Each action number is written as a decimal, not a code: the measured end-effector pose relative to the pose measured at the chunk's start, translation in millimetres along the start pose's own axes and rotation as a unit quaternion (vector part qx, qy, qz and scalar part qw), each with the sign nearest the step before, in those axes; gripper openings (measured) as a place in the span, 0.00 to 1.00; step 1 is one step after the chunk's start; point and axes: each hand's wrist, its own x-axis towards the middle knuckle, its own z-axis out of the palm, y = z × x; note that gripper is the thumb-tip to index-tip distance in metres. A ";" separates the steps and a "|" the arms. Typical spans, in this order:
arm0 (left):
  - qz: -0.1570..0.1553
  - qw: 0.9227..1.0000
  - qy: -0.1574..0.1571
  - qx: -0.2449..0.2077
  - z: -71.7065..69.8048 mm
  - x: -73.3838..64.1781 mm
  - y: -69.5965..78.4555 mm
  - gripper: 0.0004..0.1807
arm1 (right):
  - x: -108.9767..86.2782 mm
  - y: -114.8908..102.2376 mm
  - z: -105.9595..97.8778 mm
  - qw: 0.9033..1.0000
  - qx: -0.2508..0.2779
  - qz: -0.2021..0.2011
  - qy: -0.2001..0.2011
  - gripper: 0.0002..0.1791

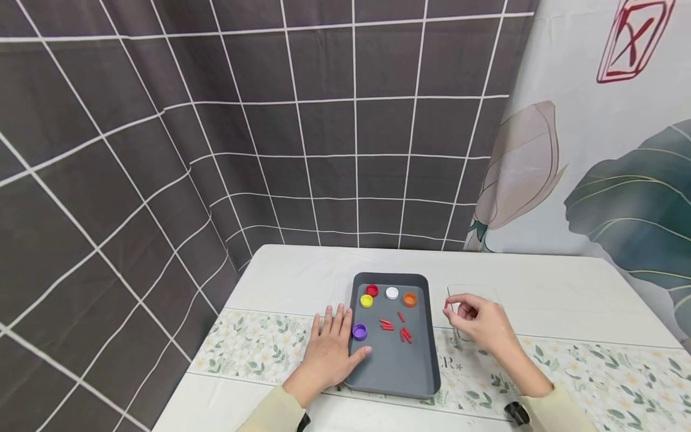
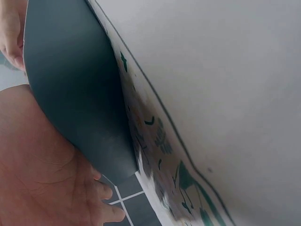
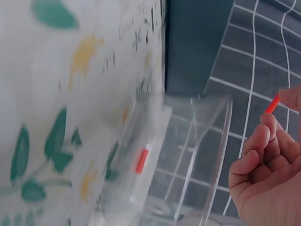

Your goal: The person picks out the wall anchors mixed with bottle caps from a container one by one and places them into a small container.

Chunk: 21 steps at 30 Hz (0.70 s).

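My right hand (image 1: 483,324) pinches a small red stick (image 3: 273,103) between thumb and fingertip, above a clear plastic box (image 3: 214,155). Another red stick (image 3: 142,161) shows through the wall of that box in the right wrist view. My left hand (image 1: 326,354) lies with spread, straight fingers against the left rim of a grey tray (image 1: 396,375), its thumb reaching over the edge. Several red sticks (image 1: 406,335) lie in the middle of the tray. The left wrist view shows the palm (image 2: 42,165) beside the tray's outer wall.
Toward the tray's far end are a red cap (image 1: 372,290), a yellow cap (image 1: 366,301), a white cap (image 1: 392,293) and an orange cap (image 1: 409,299). A purple cap (image 1: 359,332) lies near the left fingers. A dark gridded curtain (image 1: 324,126) hangs behind the white table (image 1: 302,270).
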 end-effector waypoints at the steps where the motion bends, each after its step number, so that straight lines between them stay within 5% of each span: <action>1: 0.000 1.000 0.001 0.000 0.2 0.1 -0.1 0.50 | 0.4 1.6 -2.6 1.000 -0.004 0.001 0.002 0.07; 21: 0.001 1.000 0.000 0.001 1.2 0.0 -0.8 0.50 | 7.8 43.8 -41.9 0.998 -0.043 0.045 0.016 0.11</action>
